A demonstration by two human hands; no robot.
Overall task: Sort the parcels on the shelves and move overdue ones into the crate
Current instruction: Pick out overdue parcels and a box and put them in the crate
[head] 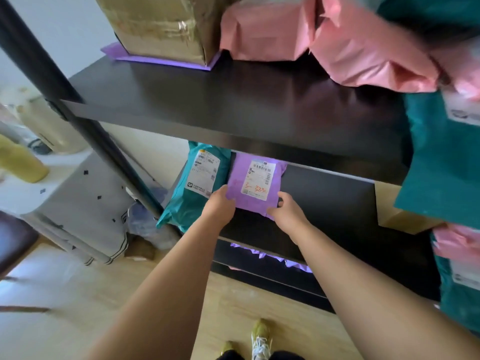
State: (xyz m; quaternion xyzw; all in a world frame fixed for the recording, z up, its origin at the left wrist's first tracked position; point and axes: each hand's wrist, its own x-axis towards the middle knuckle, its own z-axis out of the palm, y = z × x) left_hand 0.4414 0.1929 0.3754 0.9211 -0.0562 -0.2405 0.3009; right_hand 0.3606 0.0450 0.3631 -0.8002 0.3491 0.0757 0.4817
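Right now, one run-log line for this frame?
step: sorting | left hand: holds purple parcel | right hand: holds purple parcel | place: middle shelf, beside teal parcel | crate: not in view

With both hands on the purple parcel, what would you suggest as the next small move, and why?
Probably slide the purple parcel toward you, off the shelf, and tilt its label up. The left hand and right hand hold its near corners, and the label's print is too small to read from here.
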